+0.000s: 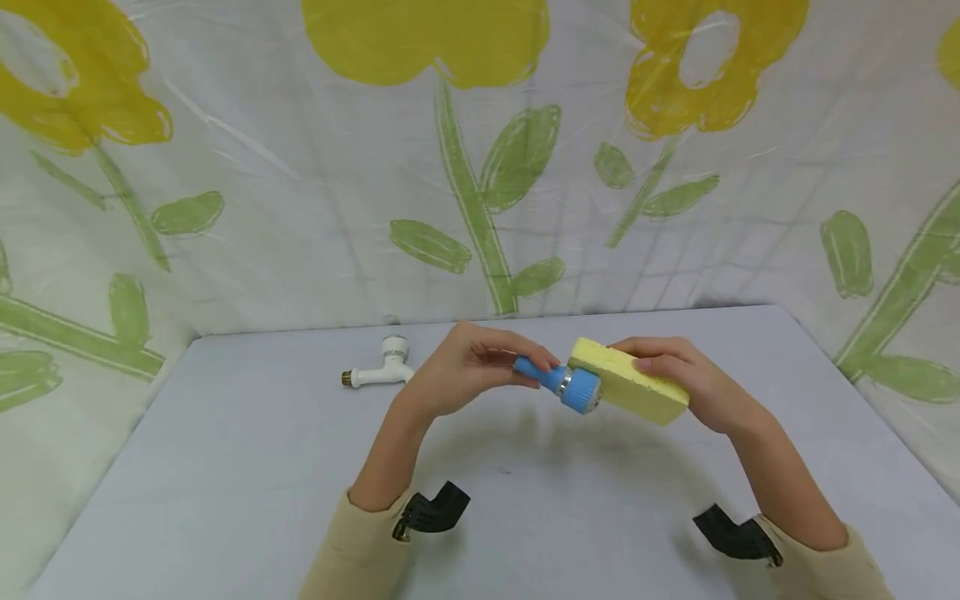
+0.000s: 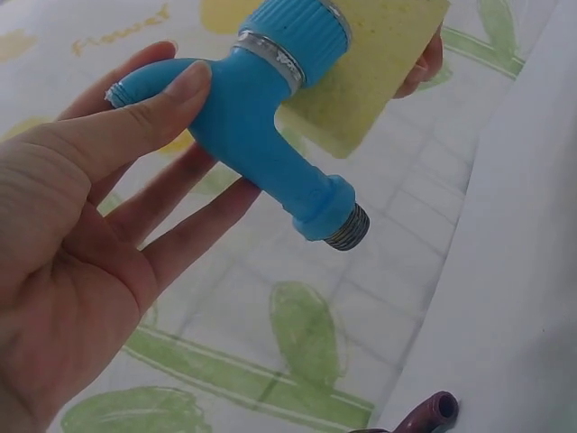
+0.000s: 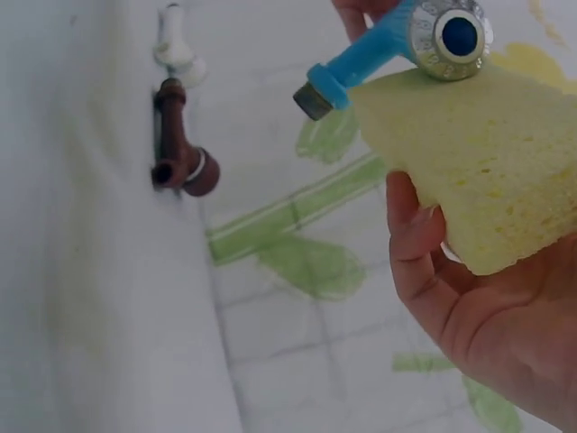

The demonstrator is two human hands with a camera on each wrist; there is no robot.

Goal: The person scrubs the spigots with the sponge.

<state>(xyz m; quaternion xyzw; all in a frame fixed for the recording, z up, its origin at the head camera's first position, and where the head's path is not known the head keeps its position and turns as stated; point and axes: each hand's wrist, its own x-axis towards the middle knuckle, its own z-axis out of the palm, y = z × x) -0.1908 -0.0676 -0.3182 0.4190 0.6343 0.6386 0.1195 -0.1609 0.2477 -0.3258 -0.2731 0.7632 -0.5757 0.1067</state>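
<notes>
A blue plastic tap [image 1: 580, 390] is held up above the table by my left hand [image 1: 459, 371]. The left wrist view shows the thumb and fingers pinching its spout [image 2: 149, 81], while the threaded inlet [image 2: 350, 229] points away from the palm. My right hand [image 1: 701, 383] grips a yellow sponge [image 1: 641, 387], thumb on one face and fingers on another. The sponge lies against the tap's ribbed knob [image 2: 302, 36]. From the right wrist, the knob's silver dial end with a dark blue centre [image 3: 458, 36] shows above the sponge's edge.
A white tap [image 1: 378, 375] lies on the pale table [image 1: 225, 467], left of my left hand. The right wrist view also shows a dark red tap [image 3: 176, 135] near the table's back edge. Behind stands a flower-printed sheet [image 1: 300, 208].
</notes>
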